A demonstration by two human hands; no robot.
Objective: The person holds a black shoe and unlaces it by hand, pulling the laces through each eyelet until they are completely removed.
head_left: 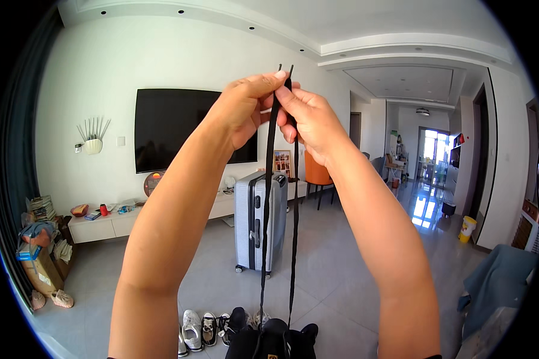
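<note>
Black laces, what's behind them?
Behind the black laces, held up by the left hand and right hand, you can see a silver suitcase and grey floor. Thin strips of both are covered and can't be seen.

1. Clock centred on left hand (248, 106) and right hand (308, 115); scant room between the two.
2. 12 o'clock: open air above the laces (271, 137).
3. 6 o'clock: laces run down as two barriers, narrow lane between; suitcase (243, 221) stands behind.
4. 5 o'clock: open passage over floor (335, 275), between laces and right forearm (380, 209).
5. 7 o'clock: gap beside left forearm (167, 209); shoes (191, 330) block its foot.
6. Past right forearm, between 4 and 5: blue cloth (497, 281) in the way.
</note>
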